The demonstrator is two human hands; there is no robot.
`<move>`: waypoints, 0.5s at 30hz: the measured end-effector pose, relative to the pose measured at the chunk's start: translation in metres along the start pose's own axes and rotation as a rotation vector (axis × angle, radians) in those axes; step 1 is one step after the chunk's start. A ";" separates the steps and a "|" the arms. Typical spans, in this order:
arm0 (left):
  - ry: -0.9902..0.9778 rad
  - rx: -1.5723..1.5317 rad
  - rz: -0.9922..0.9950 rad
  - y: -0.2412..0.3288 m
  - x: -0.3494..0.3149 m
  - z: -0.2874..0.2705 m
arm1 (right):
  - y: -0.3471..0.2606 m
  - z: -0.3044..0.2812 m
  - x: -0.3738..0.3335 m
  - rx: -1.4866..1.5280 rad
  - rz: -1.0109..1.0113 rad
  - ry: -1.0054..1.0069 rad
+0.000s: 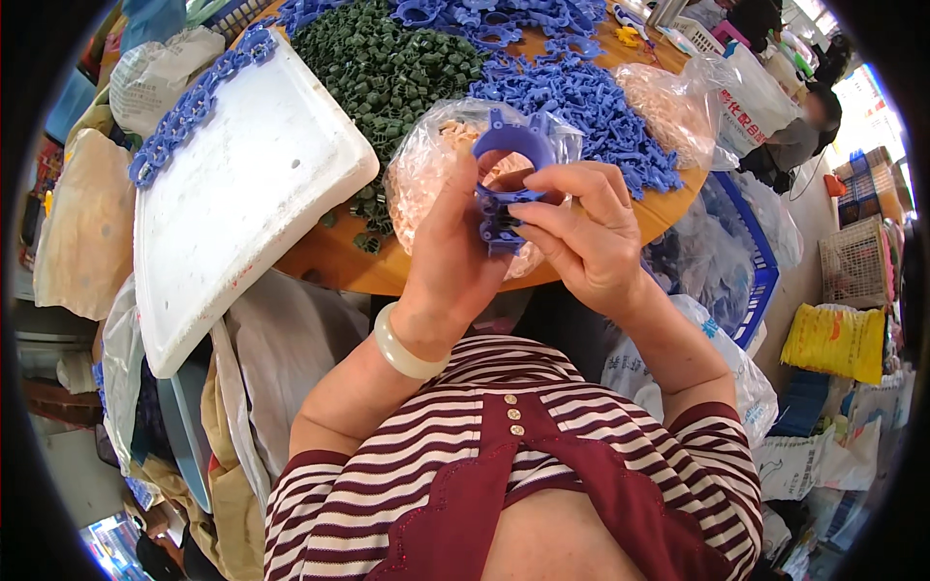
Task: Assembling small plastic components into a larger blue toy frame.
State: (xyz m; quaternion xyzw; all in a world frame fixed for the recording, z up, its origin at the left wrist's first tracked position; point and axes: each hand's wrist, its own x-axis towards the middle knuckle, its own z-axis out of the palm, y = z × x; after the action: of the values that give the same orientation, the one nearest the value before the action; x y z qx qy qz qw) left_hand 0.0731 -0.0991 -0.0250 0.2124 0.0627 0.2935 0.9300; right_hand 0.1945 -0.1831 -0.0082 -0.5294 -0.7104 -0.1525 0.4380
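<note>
Between my hands is a blue plastic part (523, 141) with a round ring at its top and a smaller, block-like section below. My left hand (448, 228) grips its left side, thumb up along the ring. Fingers of my right hand (588, 225) pinch at the lower section from the right; a small dark piece shows there, partly hidden by the fingertips. Just behind the part lies a clear plastic bag (415, 184) of small peach-coloured pieces. Beyond it are a heap of dark green pieces (373, 73) and a heap of small blue pieces (572, 107).
A white foam board (247, 184) leans on the table's left, with a row of blue parts (189, 111) along its far edge. Another bag of peach pieces (668, 107) sits on the right of the wooden table (668, 221). A blue basket (760, 261) stands beside it. Someone sits farther right.
</note>
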 end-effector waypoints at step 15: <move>0.039 0.043 0.046 0.032 0.012 0.000 | 0.020 -0.017 0.006 0.091 0.094 0.070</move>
State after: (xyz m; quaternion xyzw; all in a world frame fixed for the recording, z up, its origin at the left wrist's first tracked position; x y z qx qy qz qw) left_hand 0.0666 -0.0689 -0.0108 0.2279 0.0821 0.3174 0.9168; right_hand 0.2197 -0.1836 0.0011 -0.5358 -0.6753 -0.1177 0.4929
